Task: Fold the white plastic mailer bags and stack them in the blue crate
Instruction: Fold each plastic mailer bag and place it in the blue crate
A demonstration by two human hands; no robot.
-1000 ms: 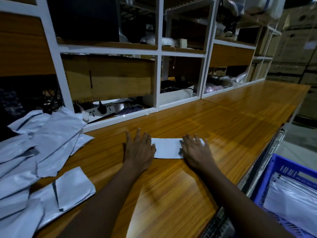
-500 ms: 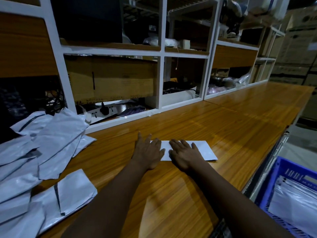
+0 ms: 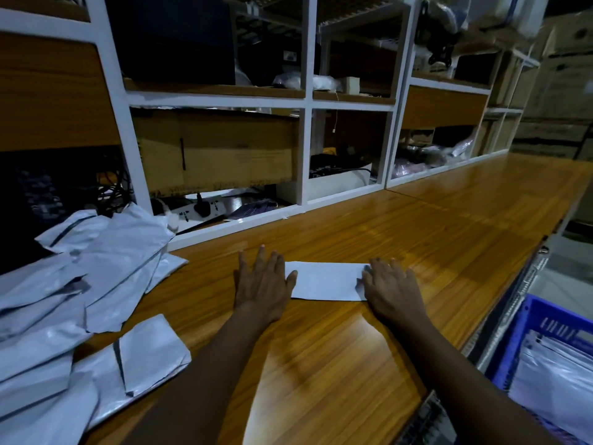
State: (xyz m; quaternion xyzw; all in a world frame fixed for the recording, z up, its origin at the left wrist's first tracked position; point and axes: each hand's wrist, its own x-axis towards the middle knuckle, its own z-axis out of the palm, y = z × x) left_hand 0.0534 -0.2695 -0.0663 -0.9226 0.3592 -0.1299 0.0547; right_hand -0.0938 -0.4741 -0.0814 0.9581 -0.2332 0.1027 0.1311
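Note:
A folded white mailer bag [image 3: 325,280] lies flat on the wooden worktop [image 3: 321,364] in front of me. My left hand [image 3: 261,285] presses its left end with straight, spread fingers. My right hand [image 3: 391,289] lies flat on its right end. A loose pile of unfolded white mailer bags [image 3: 73,300] covers the left of the worktop. The blue crate [image 3: 532,329] stands low at the right, beyond the worktop's edge, with folded bags [image 3: 552,377] inside.
White shelving [image 3: 308,101] rises along the back of the worktop, holding a cardboard box [image 3: 218,149], a power strip [image 3: 195,211] and cables. Stacked cartons [image 3: 561,91] stand at the far right. The worktop runs on to the right.
My right hand has slid right along the bag from beside my left hand to the bag's right end. My left hand has stayed on the left end.

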